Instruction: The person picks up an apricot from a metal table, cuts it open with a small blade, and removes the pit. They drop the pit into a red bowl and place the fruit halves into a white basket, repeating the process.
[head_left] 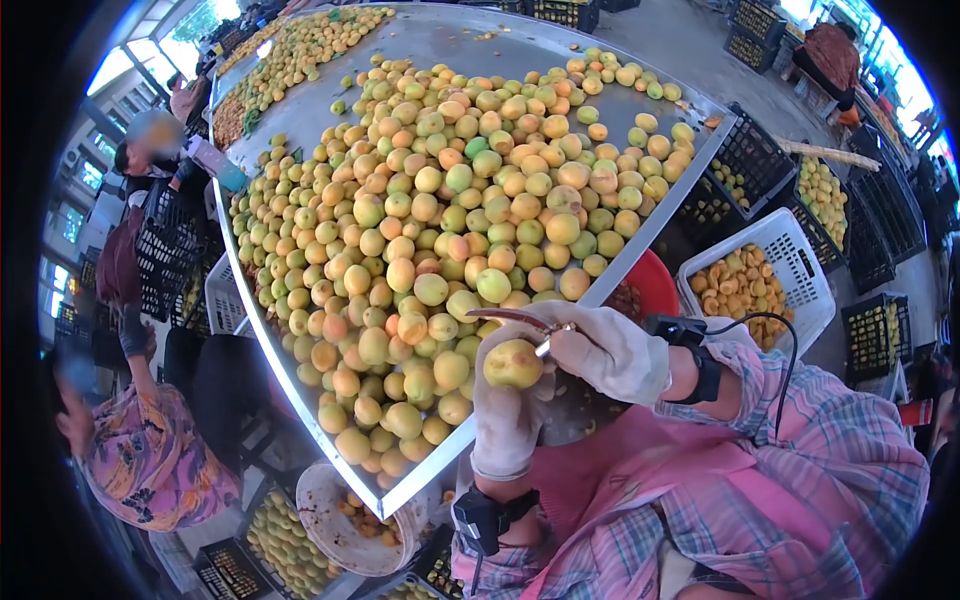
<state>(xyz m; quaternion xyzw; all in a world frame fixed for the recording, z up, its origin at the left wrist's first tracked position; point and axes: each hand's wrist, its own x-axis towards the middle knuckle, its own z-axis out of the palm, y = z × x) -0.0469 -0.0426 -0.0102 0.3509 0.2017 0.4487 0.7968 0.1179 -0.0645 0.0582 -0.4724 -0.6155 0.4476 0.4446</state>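
My left hand (pixel 500 425), in a white glove, is closed around a yellow-green apricot (pixel 513 364) with a brownish patch on top. Beside it my right hand (pixel 612 350), also gloved, grips a small hand tool (pixel 512 317) with a curved reddish-brown part and a shiny metal part. The metal part is close to the apricot's right side; whether it touches cannot be made out. Both hands are over the near edge of a metal table (pixel 660 210), by a large heap of loose apricots (pixel 430 230).
A red basin (pixel 655 285) stands under the table edge at right. Beyond it, a white crate (pixel 808 270) contains halved apricots. Below the table corner sits a white bucket (pixel 318 510) with fruit pieces. Black crates (pixel 750 150) stand around. Other people (pixel 160 440) sit along the left.
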